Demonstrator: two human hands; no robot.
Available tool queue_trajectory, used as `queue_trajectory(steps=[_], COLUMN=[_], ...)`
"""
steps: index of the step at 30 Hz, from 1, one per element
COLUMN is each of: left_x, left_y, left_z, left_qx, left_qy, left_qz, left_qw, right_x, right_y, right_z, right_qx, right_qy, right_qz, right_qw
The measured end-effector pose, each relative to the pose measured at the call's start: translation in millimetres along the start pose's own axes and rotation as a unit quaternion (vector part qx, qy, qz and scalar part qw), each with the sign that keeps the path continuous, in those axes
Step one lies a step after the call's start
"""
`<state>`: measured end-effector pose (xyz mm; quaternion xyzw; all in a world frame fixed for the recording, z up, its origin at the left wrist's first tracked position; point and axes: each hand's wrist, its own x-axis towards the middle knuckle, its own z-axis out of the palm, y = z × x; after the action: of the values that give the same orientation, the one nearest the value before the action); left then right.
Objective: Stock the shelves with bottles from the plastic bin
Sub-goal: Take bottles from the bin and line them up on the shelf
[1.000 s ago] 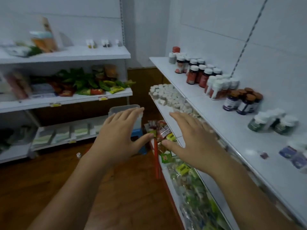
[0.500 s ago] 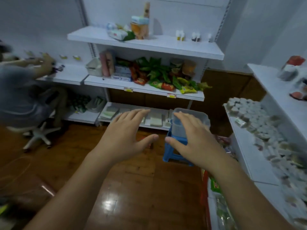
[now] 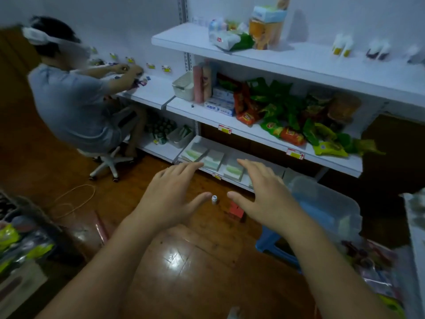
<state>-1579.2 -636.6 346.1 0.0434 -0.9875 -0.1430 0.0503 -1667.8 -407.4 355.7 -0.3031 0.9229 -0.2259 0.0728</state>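
Observation:
My left hand [image 3: 171,199] and my right hand [image 3: 264,196] are held out in front of me, palms down, fingers straight, holding nothing. A clear plastic bin [image 3: 326,206] sits on a blue stool [image 3: 273,247] just right of my right hand. One small white bottle [image 3: 214,199] stands on the wooden floor between my two thumbs, farther away. White shelves [image 3: 299,63] run along the wall ahead; a few small bottles [image 3: 342,46] stand on the top one at the right.
A person in a grey shirt [image 3: 73,100] sits on a white swivel stool [image 3: 108,161] at the left, working at a shelf. A cable [image 3: 76,199] lies on the floor. Snack bags [image 3: 294,116] fill the middle shelf. A small red box [image 3: 236,209] lies near the bottle.
My view has swung left, away from the right-hand bottle shelves toward the wall shelves and the seated person. Both hands stay open and empty in front of me.

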Motion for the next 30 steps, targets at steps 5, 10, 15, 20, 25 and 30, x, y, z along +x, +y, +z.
queue_trajectory(steps=[5,10,15,20,25,30], left_x=[38,85,149,220,275,317], left_y=[-23,-59,-116,-181,-231,-277], left_z=[20,46,107,203,319,495], left_qx=[0.007,-0.002,-0.043,-0.055,-0.066,-0.08], left_qy=[-0.002,-0.006,-0.05,-0.139,-0.238,-0.263], left_qz=[-0.034,-0.051,-0.068,-0.093,-0.104,-0.114], left_qw=[0.999,0.999,0.996,0.984,0.963,0.955], right_x=[60,120,184,250,310,355], right_y=[29,51,73,107,167,274], right_z=[4,22,54,112,206,365], right_qx=[0.023,0.04,0.058,0.078,0.098,0.12], right_qy=[-0.023,-0.037,-0.03,-0.038,-0.046,-0.069], right_qz=[-0.003,0.016,0.07,0.145,0.215,0.252], right_qw=[0.999,0.998,0.995,0.986,0.97,0.958])
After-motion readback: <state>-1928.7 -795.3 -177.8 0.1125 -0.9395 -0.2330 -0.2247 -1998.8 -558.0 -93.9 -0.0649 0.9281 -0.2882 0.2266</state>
